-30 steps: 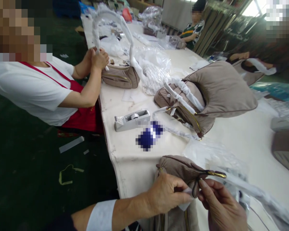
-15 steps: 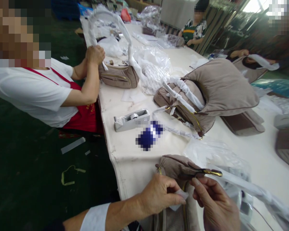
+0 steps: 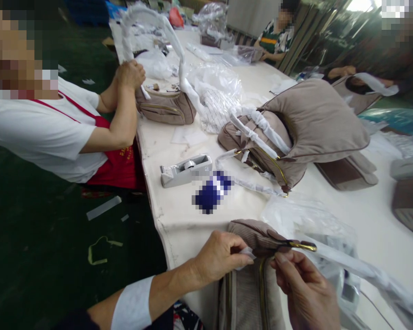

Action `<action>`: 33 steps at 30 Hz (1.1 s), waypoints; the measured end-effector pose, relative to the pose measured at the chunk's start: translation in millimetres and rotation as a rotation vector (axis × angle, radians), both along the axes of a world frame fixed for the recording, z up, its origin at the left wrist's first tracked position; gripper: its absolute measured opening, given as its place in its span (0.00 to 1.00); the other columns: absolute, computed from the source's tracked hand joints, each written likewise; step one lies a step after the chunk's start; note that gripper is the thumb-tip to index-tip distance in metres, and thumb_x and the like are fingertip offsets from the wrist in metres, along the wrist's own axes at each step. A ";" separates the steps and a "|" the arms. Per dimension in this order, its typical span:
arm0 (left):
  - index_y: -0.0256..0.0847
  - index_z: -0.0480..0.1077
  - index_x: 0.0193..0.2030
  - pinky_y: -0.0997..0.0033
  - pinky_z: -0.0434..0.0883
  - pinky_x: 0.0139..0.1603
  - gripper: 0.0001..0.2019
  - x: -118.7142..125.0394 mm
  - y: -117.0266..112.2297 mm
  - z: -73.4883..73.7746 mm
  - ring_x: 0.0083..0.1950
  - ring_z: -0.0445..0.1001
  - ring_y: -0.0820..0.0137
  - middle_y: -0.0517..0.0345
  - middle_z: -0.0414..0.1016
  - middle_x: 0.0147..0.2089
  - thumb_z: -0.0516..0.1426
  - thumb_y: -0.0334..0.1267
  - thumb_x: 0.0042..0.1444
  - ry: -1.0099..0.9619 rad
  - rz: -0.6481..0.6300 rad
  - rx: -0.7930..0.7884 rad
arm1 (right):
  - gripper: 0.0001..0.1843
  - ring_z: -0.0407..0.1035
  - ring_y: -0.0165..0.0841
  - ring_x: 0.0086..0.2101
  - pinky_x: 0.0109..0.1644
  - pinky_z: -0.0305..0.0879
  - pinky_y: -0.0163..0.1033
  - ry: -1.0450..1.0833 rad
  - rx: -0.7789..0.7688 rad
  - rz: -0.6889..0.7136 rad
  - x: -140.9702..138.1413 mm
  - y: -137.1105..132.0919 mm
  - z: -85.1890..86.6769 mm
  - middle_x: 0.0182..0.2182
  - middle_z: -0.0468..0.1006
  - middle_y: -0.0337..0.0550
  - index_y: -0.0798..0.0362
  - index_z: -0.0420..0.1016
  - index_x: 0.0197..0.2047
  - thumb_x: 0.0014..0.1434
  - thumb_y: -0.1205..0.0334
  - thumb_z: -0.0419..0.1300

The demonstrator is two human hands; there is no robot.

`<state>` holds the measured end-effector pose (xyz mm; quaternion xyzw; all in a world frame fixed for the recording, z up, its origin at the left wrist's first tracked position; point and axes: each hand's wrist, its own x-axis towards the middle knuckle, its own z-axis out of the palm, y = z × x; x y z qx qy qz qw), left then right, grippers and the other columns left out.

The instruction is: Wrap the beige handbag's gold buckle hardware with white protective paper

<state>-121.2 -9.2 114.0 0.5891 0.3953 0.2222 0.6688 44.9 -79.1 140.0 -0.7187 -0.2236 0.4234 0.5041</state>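
Note:
A taupe corduroy bag [image 3: 244,293] with brass zips stands at the table's near edge, partly behind my hands. My left hand [image 3: 220,256] pinches a small piece of thin white wrapping paper [image 3: 248,253] by the bag's upper side. Across from it, my right hand [image 3: 306,284] has thumb and finger closed on the dark strap tab [image 3: 278,247] at the bag's top. A gold-coloured buckle [image 3: 304,246] sticks out beyond that tab. From there a strap wrapped in white [image 3: 368,268] runs off to the lower right.
A grey tape dispenser [image 3: 186,170] and a blurred-out blue item [image 3: 211,192] lie ahead on the white table [image 3: 179,238]. More taupe bags [image 3: 323,123] are piled right of centre. At left, a co-worker [image 3: 120,96] handles another bag [image 3: 167,107]. Clear plastic [image 3: 303,215] lies beyond my right hand.
My left hand has moved slightly up and left with the white paper, away from my right hand. My right hand keeps its pinch at the strap tab.

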 end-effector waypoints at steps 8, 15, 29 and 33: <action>0.34 0.74 0.27 0.78 0.56 0.25 0.09 10.7 7.9 14.3 0.25 0.61 0.77 0.63 0.64 0.22 0.63 0.39 0.48 -0.093 -0.014 -0.009 | 0.18 0.58 0.25 0.19 0.20 0.52 0.30 -0.069 0.007 0.042 -3.0 -0.2 2.3 0.21 0.72 0.39 0.54 0.71 0.27 0.45 0.49 0.68; 0.34 0.70 0.22 0.77 0.54 0.24 0.12 21.4 17.1 34.0 0.23 0.58 0.78 0.65 0.60 0.20 0.59 0.38 0.53 -0.087 -0.103 0.116 | 0.18 0.64 0.30 0.22 0.26 0.60 0.32 -0.347 -0.042 0.247 7.3 1.1 12.6 0.19 0.72 0.37 0.52 0.76 0.30 0.49 0.44 0.63; 0.35 0.71 0.27 0.78 0.60 0.31 0.06 40.7 14.6 32.3 0.29 0.64 0.76 0.61 0.69 0.26 0.60 0.36 0.51 -0.166 0.121 0.072 | 0.28 0.71 0.45 0.45 0.47 0.66 0.48 -0.528 0.035 0.093 12.0 13.6 6.6 0.44 0.78 0.47 0.50 0.72 0.49 0.50 0.40 0.58; 0.35 0.71 0.28 0.78 0.59 0.28 0.09 58.2 39.6 22.8 0.26 0.61 0.77 0.62 0.66 0.24 0.58 0.39 0.52 -0.219 0.060 0.084 | 0.25 0.69 0.42 0.47 0.50 0.63 0.45 -0.510 0.217 0.014 9.4 44.4 0.8 0.44 0.78 0.47 0.53 0.75 0.46 0.58 0.43 0.52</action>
